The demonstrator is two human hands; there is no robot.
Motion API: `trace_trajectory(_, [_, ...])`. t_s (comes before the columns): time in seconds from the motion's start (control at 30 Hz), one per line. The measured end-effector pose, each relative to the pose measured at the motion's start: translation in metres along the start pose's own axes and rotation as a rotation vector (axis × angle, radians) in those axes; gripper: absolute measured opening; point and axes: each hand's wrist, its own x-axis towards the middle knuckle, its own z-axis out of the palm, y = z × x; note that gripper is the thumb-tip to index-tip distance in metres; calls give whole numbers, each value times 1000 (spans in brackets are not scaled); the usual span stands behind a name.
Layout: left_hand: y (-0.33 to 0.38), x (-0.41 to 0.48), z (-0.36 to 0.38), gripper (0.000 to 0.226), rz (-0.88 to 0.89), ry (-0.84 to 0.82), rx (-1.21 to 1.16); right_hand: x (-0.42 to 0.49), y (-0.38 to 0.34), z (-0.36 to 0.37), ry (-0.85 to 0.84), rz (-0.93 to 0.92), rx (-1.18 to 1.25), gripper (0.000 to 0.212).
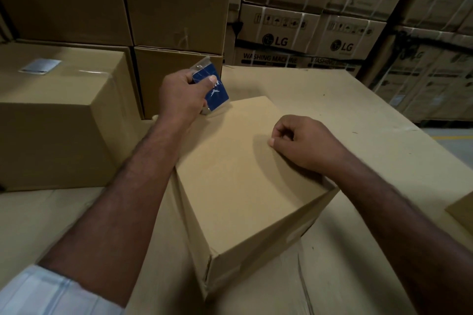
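A plain brown cardboard box (pixel 240 176) lies turned at an angle on a large cardboard surface in front of me. My left hand (pixel 183 94) grips a small dark blue packet (pixel 213 88) wrapped in clear film, held just above the box's far left corner. My right hand (pixel 302 143) rests on the box's top near its right edge, fingers curled, thumb and forefinger close together. Whether they pinch anything I cannot tell.
A large taped carton (pixel 56 115) stands to the left, with more brown cartons (pixel 174 2) stacked behind it. Strapped washing machine cartons (pixel 307 38) fill the back right. The cardboard surface (pixel 345 100) stretches right; another box corner (pixel 463 210) shows at the right edge.
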Motion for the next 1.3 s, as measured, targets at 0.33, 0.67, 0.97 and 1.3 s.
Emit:
trace_trajectory(0.33, [-2,2,2,25,7,-4,5,3,-2,3,62,9,-20,11])
trace_trajectory(0.67, [2,-2,1,13,18,-5,-15,-21,-23,23,-31,-7,-377,49])
trace_trajectory(0.97, [10,-10,0,9,3,-35,-10,-14,21,-15,-27,424,-578,80])
trace_trajectory(1.3, [24,-17,-5,15,-42,-205,54,-79,24,21,215,501,-26,98])
